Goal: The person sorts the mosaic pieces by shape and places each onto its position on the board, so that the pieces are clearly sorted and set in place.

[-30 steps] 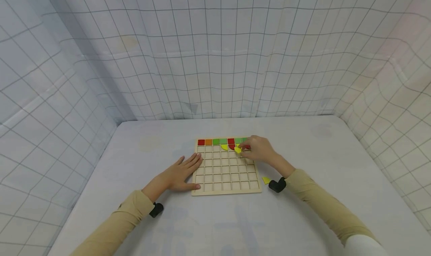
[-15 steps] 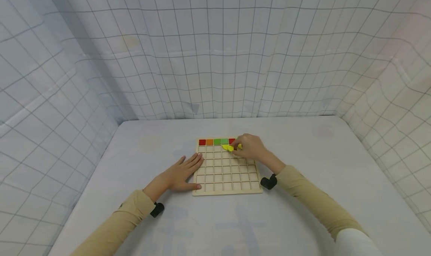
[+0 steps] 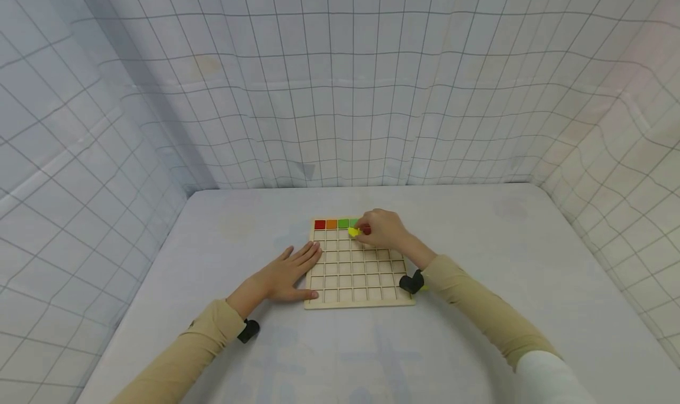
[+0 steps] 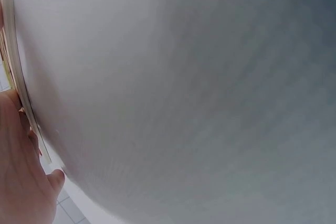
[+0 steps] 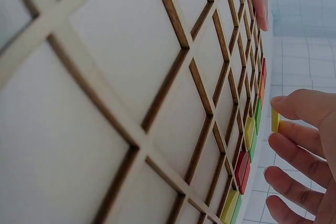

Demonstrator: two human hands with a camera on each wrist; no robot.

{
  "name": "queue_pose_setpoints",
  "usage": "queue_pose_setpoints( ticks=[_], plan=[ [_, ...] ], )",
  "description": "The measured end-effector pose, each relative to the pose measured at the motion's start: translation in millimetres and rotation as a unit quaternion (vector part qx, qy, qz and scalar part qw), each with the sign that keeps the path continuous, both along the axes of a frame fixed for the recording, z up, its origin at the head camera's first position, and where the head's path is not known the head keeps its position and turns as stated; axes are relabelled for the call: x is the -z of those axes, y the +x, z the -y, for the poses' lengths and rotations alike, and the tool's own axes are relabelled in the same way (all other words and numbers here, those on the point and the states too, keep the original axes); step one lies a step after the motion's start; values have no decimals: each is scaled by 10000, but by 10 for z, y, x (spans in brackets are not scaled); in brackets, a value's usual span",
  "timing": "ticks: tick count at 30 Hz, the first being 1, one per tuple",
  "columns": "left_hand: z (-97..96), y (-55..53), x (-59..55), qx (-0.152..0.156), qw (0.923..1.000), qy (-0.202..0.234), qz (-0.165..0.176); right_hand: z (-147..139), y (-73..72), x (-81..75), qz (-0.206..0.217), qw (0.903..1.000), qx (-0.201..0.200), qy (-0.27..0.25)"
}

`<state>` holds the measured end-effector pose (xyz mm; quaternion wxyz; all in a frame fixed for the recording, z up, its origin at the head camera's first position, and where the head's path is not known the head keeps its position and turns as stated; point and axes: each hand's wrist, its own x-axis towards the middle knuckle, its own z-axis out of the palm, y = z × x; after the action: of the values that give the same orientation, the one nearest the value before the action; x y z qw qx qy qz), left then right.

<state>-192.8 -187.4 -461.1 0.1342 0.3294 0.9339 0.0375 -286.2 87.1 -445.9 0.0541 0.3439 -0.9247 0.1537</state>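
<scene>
A wooden grid board (image 3: 345,305) lies on the table. My left hand (image 3: 287,277) rests flat with spread fingers on its left edge. Near the top row, my right hand (image 3: 386,230) pinches a small yellow tile (image 5: 275,120) between thumb and forefinger, lifted off the board; the other fingers curve loosely. Along the top row sit a red tile (image 3: 320,224), an orange tile (image 3: 332,224) and a green tile (image 3: 343,223). In the right wrist view another yellow tile (image 5: 250,132) and a dark red tile (image 5: 242,163) lie in the second row. My right hand hides part of these rows from the head view.
A yellow piece (image 3: 425,287) lies right of the board, mostly hidden by the black wrist camera (image 3: 411,283). The pale table (image 3: 239,215) surrounds the board. A grid-patterned cloth (image 3: 340,97) hangs behind and at both sides.
My right hand has moved left along the top of the board with the yellow tile pinched, now covering more of the upper rows. My left hand keeps its place on the edge.
</scene>
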Motion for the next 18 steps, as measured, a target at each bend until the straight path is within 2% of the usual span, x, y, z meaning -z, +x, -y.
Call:
queue_pose_setpoints(
  ticks=[9,18],
  plan=[
    [3,8,-23,-40,10000,-22,45,111,-21,6,14,10000,-59,7],
    [5,3,-20,-28,10000,-76,39,208,-50,59,234,9995,1,196]
  ],
)
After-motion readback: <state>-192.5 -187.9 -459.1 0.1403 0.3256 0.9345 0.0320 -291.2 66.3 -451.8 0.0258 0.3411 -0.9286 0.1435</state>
